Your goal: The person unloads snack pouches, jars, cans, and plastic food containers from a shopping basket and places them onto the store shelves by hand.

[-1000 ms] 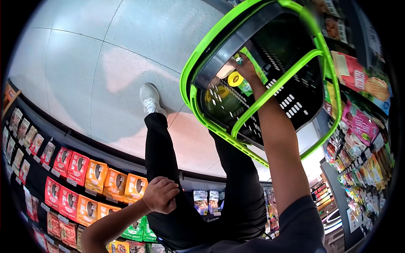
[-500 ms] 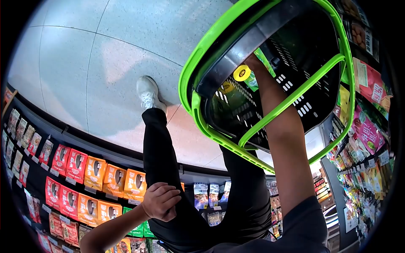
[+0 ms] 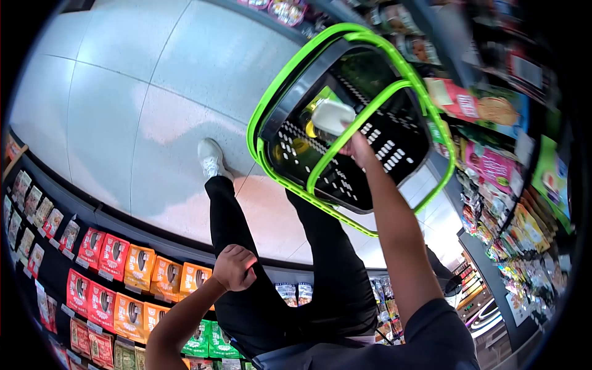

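Note:
My right hand (image 3: 357, 148) is inside a black basket (image 3: 288, 98) with a green rim, closed on the near end of a white container (image 3: 333, 116). Beneath the container lie a green package (image 3: 325, 95) and a yellow round item (image 3: 310, 129), both partly covered. The basket's green handle (image 3: 364, 117) crosses over its opening, close to my right hand. My left hand (image 3: 235, 267) is closed near my left knee, its fingers curled; nothing in it can be made out.
Shelves of red and orange packets (image 3: 140, 265) run along the lower left. Hanging packaged goods (image 3: 493, 166) fill racks on the right. A pale tiled floor (image 3: 105, 117) shows a white shoe (image 3: 211, 158). Another dark figure or object (image 3: 441, 271) stands at the right.
My right hand has drawn back from deep in the basket, and the white container now shows in it. The basket appears lower and further left. My left hand has shifted slightly up and left.

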`<state>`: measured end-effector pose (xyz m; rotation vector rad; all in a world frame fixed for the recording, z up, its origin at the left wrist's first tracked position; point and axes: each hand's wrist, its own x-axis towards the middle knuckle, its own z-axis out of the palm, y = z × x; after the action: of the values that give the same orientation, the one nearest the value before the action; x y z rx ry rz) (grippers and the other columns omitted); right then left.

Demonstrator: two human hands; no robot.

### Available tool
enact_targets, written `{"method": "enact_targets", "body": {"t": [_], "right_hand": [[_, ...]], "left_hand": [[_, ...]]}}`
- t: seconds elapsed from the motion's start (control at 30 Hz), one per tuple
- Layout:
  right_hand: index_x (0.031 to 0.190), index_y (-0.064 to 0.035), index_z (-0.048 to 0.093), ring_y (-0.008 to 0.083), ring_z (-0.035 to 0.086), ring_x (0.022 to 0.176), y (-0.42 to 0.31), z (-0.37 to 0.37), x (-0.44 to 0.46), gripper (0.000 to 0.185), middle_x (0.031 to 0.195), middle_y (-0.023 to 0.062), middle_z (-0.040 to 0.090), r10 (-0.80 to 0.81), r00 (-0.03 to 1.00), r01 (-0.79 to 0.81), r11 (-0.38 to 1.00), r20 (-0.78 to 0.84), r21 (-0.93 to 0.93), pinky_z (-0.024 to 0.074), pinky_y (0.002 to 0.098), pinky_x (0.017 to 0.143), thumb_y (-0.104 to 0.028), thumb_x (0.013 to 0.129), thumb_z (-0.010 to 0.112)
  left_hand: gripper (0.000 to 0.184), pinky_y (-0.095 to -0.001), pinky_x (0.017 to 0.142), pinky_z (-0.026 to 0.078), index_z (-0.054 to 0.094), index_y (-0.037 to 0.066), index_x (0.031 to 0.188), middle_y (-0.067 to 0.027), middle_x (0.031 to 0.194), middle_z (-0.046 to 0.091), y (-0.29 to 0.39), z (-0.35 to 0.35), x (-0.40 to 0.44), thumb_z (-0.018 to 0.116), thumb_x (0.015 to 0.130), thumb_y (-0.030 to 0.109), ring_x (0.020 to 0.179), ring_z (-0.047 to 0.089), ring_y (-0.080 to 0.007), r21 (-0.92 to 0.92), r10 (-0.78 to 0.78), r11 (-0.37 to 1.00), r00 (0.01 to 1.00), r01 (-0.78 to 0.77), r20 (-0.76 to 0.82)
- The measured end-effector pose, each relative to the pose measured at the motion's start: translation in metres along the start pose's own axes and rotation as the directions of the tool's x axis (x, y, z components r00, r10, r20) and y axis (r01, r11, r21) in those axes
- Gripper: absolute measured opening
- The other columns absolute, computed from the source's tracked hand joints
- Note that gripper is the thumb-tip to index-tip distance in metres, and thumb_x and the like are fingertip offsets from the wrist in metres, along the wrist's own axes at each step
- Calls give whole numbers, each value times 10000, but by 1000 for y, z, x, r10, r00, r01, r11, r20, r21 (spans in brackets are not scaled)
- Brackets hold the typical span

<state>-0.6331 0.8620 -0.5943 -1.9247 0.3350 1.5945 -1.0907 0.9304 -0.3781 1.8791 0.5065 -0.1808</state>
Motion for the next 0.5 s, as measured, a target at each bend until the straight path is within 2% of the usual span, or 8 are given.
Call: {"method": "enact_targets", "body": {"t": [0.1,0.2,0.27,0.3,0.37,0.4,0.43,0.5], "right_hand": [[1118,-164,599,139,474,561,10,-19,-79,554,792,27,590,179,978,-159,971,-102,181,515,382,731,-638,830,600],[1128,-150,563,126,451,580,26,-34,-155,612,788,39,563,238,969,-200,913,-66,356,500,364,737,-651,780,615],[1188,-136,529,136,453,601,24,-28,-218,644,839,61,573,217,976,-189,890,-21,416,475,380,788,-639,794,609],[1231,-137,501,135,448,597,23,-26,-245,667,865,70,581,185,982,-177,882,24,436,463,386,821,-632,800,617],[1248,-121,500,137,498,639,7,-1,-311,661,929,87,618,128,992,-115,913,-7,392,466,384,828,-624,828,585],[1274,-136,491,129,530,672,8,3,-333,595,979,85,641,88,994,-106,931,69,349,473,390,834,-579,881,550],[1286,-148,482,114,524,665,12,5,-351,523,938,47,630,43,981,-110,924,188,367,484,383,828,-502,911,564],[1299,-150,471,101,519,649,0,29,-398,482,890,21,612,-18,975,-51,953,221,299,516,362,772,-423,920,591]], "left_hand": [[172,-421,795,461,609,60,770,-105,805,642,7,7,5,610,706,220,830,605,-295,71,-117,991,993,115,24],[173,-409,816,458,653,72,820,-100,862,679,19,21,14,624,760,231,885,626,-280,263,-311,921,949,287,56],[195,-405,844,456,671,80,886,-93,917,704,25,46,20,630,803,252,953,638,-259,410,-490,802,871,435,34],[247,-411,800,480,668,80,911,-102,936,705,46,45,27,651,810,305,943,658,-267,378,-508,789,861,484,-42],[598,-407,820,543,597,7,1168,-184,1035,695,84,47,49,721,818,476,963,683,-350,-219,-581,794,814,568,6],[813,-381,897,525,479,-35,1334,-228,1113,657,115,40,62,752,809,523,1011,669,-332,-487,-652,631,753,604,90],[954,-366,934,497,367,-47,1432,-248,1219,585,139,38,68,766,800,545,1106,616,-299,-707,-617,530,785,468,57],[1145,-374,1008,443,47,2,1548,-224,1394,443,221,-29,70,755,822,532,1250,503,-302,-938,-579,208,808,278,111]]}}
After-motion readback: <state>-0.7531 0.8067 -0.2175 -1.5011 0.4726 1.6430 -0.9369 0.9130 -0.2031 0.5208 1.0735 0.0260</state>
